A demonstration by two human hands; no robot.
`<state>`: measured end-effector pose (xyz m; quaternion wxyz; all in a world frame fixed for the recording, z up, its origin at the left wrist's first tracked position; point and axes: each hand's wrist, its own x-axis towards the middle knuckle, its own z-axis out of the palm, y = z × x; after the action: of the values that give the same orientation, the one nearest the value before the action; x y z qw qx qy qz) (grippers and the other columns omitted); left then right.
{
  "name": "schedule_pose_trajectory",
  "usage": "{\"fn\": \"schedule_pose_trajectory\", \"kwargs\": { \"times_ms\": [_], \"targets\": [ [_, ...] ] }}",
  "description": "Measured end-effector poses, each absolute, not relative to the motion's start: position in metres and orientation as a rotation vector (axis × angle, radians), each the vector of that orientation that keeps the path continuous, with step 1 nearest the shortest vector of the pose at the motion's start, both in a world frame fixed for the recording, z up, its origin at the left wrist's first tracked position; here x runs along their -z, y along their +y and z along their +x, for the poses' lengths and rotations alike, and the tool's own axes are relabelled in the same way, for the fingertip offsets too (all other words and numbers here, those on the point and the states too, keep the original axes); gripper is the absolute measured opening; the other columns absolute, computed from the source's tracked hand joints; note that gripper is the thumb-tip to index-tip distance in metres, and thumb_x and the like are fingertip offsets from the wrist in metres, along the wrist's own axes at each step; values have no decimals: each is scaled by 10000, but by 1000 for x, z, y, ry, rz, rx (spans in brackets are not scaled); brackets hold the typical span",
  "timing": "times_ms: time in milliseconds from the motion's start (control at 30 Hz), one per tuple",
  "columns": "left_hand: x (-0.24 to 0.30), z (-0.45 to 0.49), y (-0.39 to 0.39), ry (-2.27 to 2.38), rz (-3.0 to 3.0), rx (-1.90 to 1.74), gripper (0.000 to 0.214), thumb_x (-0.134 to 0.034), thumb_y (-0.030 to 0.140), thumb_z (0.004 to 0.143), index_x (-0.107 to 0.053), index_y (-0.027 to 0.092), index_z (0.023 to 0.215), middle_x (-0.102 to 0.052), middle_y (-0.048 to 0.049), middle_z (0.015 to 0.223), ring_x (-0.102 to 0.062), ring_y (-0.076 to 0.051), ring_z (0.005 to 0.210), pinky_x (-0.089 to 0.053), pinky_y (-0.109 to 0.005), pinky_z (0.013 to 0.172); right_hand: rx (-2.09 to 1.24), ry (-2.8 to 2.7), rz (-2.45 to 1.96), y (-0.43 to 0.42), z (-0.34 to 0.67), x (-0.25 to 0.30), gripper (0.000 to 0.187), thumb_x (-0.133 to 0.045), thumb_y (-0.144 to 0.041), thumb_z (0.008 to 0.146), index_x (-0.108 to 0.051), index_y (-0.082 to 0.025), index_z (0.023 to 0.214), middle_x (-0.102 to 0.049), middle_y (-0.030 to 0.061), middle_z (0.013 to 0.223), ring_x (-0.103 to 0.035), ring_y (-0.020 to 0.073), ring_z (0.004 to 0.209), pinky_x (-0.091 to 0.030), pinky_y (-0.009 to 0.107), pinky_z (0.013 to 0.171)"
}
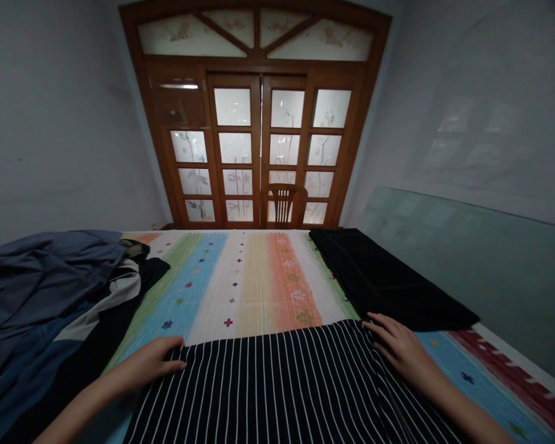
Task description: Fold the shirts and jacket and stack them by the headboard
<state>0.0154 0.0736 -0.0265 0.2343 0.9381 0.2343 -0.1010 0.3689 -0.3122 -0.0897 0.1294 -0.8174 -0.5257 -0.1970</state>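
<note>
Left hand (163, 357) at seven o'clock and right hand (401, 346) at five touch the white-striped black fabric (277, 391); I cannot tell whether either grips, so uneven pulling could crease it.

Over there, wooden doors (266, 123) are filling the far side of the room, light is glowing through their patterned panes (235, 148), and an arched transom (256, 34) is crowning them. A slatted chair (283, 206) is standing beyond the bed, where a colourful striped sheet (254, 277) is lying. A pale green headboard (467, 259) is running along the grey right-hand wall (490, 92)
</note>
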Motion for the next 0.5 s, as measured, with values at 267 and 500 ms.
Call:
{"fn": "schedule_pose_trajectory", "kwargs": {
  "times_ms": [267,500],
  "targets": [
    [9,12,66,721,2559,398,380,-443,412,670,-560,171,940,-602,-58,1013,-530,-223,961,-396,-294,840,255,-1250,-2233,-312,373,83,381,-436,-354,730,-502,-207,1075,-527,99,1063,-493,238,1017,-401,403,876],
    [-20,2,58,645,2456,533,334,-512,242,554,-613,195,870,-659,10,877,-586,-209,863,-465,-260,743,-52,-826,-2278,-311,366,75,478,-507,-458,585,-469,-190,979,-567,80,953,-548,253,905,-437,377,809]
  ]
}}
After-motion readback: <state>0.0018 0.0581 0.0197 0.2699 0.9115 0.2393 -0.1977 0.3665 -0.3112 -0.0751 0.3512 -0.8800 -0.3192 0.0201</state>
